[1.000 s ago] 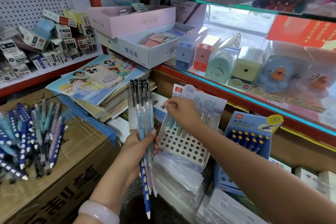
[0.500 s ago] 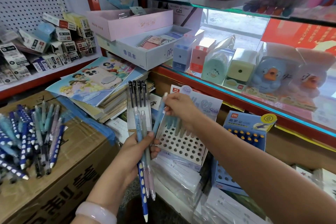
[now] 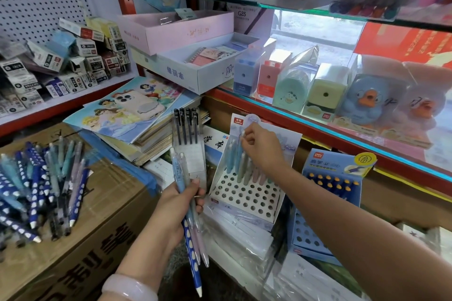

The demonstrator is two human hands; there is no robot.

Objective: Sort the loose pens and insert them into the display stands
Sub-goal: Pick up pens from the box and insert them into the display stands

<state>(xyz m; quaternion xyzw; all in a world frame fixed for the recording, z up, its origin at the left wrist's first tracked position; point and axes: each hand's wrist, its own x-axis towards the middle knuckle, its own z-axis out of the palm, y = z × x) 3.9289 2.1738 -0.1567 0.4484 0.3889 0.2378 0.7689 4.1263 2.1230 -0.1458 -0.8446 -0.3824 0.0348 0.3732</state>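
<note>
— Slotting another pastel pen [image 3: 241,146] into the white display stand [image 3: 244,197]; my right hand [image 3: 263,148] pinches its top between thumb and fingertips, tip going down among the back rows.

— How far along are you?

— Early, I'd judge. Only the back rows of that stand hold pens, roughly eight as far as I can count; the front holes are all bare. The blue display stand [image 3: 325,205] beside it shows about a dozen caps at the back, its lower holes open.

— And what's left?

— My left hand [image 3: 181,205] is curled round a bundle of pens [image 3: 189,215]: three or four, one dark blue with white dots, the others pale. The loose pile of pens [image 3: 41,186] on the cardboard box [image 3: 102,227] is dozens, too tangled to count.
</note>
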